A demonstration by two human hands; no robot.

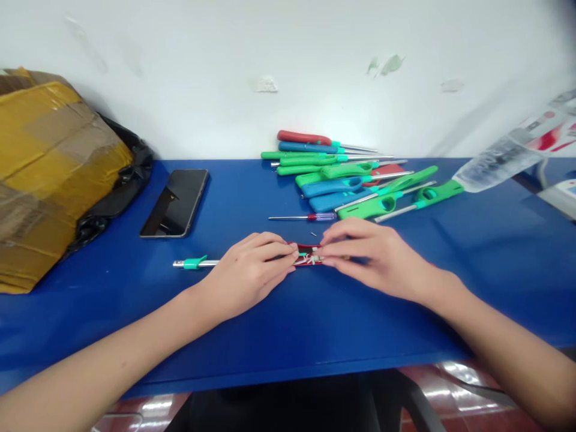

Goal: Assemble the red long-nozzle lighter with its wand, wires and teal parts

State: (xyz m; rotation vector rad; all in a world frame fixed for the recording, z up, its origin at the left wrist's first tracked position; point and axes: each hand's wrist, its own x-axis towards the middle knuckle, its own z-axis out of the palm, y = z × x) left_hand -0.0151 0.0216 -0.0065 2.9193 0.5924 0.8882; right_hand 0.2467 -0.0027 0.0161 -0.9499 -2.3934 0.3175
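Between my hands on the blue table lies a red gas lighter [308, 264], its handle opened so that white and green inner parts show. My left hand [252, 267] is closed over the left part of the handle. From under it the metal tube [209, 263], with a teal collar [192, 263], points left. My right hand [371, 255] has its fingertips pinched at the inner parts near the right of the handle; what exactly they grip is hidden. A screwdriver [320, 216] with a purple and red handle lies just beyond, and a small screw [314, 234] rests near it.
Several green, blue and red lighters [351, 174] are piled against the wall. A black phone [174, 203] lies at the left, beside a taped cardboard box [49, 180] and a black plastic bag [130, 174]. A plastic bottle [499, 157] leans in at the right.
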